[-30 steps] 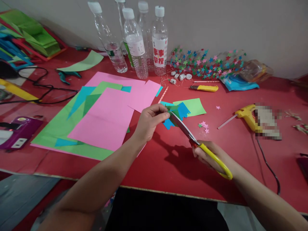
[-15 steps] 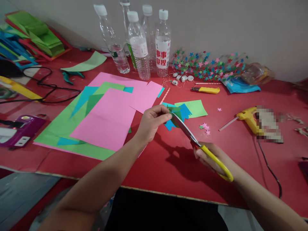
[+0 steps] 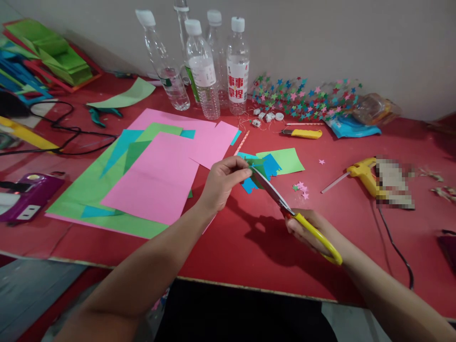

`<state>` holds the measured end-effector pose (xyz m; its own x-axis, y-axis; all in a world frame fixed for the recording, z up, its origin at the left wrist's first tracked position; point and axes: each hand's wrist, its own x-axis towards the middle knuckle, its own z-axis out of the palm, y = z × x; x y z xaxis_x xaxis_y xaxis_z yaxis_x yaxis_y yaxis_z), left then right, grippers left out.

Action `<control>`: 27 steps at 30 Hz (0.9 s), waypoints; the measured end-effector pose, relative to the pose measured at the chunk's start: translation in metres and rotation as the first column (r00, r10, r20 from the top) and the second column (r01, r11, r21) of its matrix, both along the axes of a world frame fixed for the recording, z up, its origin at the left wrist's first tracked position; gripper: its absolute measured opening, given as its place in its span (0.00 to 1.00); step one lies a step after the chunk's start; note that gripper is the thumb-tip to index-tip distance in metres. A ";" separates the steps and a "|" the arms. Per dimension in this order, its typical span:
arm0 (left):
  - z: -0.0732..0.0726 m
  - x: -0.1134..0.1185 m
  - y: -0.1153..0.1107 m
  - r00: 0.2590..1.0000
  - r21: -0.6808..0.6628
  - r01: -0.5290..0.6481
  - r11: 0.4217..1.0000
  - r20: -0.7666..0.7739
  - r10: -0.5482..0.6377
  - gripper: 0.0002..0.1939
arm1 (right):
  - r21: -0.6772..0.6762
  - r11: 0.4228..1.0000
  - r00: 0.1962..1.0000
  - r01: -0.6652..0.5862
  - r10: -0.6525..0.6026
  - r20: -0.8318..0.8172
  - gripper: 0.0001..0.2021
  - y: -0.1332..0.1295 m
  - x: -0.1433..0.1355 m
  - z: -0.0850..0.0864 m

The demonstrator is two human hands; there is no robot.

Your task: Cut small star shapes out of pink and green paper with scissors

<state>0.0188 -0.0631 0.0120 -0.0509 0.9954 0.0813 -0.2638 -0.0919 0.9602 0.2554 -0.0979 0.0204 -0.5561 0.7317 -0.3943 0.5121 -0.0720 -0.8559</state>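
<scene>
My left hand (image 3: 223,185) pinches a small dark green paper piece (image 3: 258,166) between thumb and index finger, much of it hidden by the fingers and the blades. In my right hand (image 3: 299,232) is a pair of scissors (image 3: 275,192) with yellow handles, gripped by the loops. Their blades point up and left, with the tips at the green paper beside my left fingertips. Behind the blades lie blue paper scraps (image 3: 272,164) with notched edges and a light green paper sheet (image 3: 292,160). Several small paper stars (image 3: 301,186) lie to the right of the blades.
Pink sheets (image 3: 153,175) overlap green ones at left. Plastic bottles (image 3: 238,66) stand along the wall, beside a heap of paper stars (image 3: 302,97). A yellow utility knife (image 3: 304,134) lies behind the scraps. At right is a glue gun (image 3: 366,175) with its cord.
The whole view has shifted slightly to the left. Both hands, the scissors and the green paper keep almost the same positions relative to each other.
</scene>
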 end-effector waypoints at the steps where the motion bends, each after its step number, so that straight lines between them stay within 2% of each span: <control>1: 0.000 0.000 0.000 1.000 0.002 -0.002 1.000 -0.001 0.002 0.05 | 0.005 1.000 1.000 0.005 -0.005 0.000 0.26 0.000 0.000 0.001; 9: 0.003 0.001 0.000 1.000 -0.018 -0.018 1.000 -0.011 0.018 0.05 | -0.003 1.000 1.000 -0.005 0.005 0.001 0.27 -0.001 -0.001 0.005; 19: 0.001 0.003 -0.002 0.996 0.025 -0.066 0.997 -0.065 0.068 0.04 | -0.029 1.000 0.999 0.006 -0.007 -0.047 0.27 -0.001 0.001 -0.003; 24: -0.001 0.004 -0.004 0.979 0.117 -0.114 0.987 -0.158 0.132 0.06 | -0.062 0.998 0.997 -0.008 0.003 -0.081 0.26 -0.001 0.004 -0.007; 27: -0.003 0.004 -0.003 0.975 0.133 -0.135 0.982 -0.156 0.155 0.05 | -0.078 0.997 0.992 -0.017 0.007 -0.124 0.24 0.000 0.005 -0.010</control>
<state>0.0225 -0.0658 0.0092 -0.1700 0.9606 0.2200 -0.0777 -0.2356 0.9687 0.2607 -0.0982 0.0101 -0.6123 0.6942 -0.3784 0.4044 -0.1362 -0.9044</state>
